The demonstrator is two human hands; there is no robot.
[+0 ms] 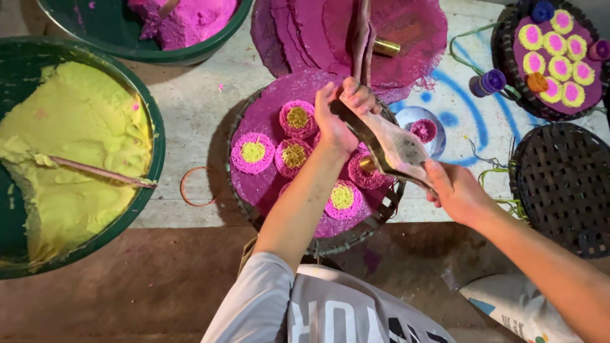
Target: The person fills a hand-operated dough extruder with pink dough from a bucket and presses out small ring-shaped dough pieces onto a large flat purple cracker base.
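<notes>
Far left: big green tub point(155, 136) full of yellow paste point(76, 146), a stick point(95, 171) lying in it, handle toward the middle so it's easy to grab. Top left: second green tub point(210, 44) with pink paste point(190, 19). Between the yellow tub and the tray, a thin copper-coloured ring point(194, 186) lies flat on the boards.

Centre: round woven tray point(381, 213) lined with a pink mesh sheet point(260, 117); on it sit lacy pink discs with yellow centres point(253, 152), spaced apart, not stacked, probably so they don't stick together. Behind the tray, a pile of spare pink mesh sheets point(406, 32).

Left hand point(337, 117) is clenched around the upper, twisted end of a stained cloth bag point(397, 146), held right over the tray. The twist likely keeps the filling pushed down. Right hand point(454, 187) is closed around the bag's lower end, at the tray's right edge. The bag slants from upper left to lower right, above the discs; its brass nozzle point(367, 165) seems to point down at the tray, touching or not — cannot tell.

Right of the bag: small clear dish point(413, 121) holding one pink disc. Far right top: another woven tray point(508, 57) with finished yellow-and-pink discs. Below it, an empty dark woven tray point(565, 184).
</notes>
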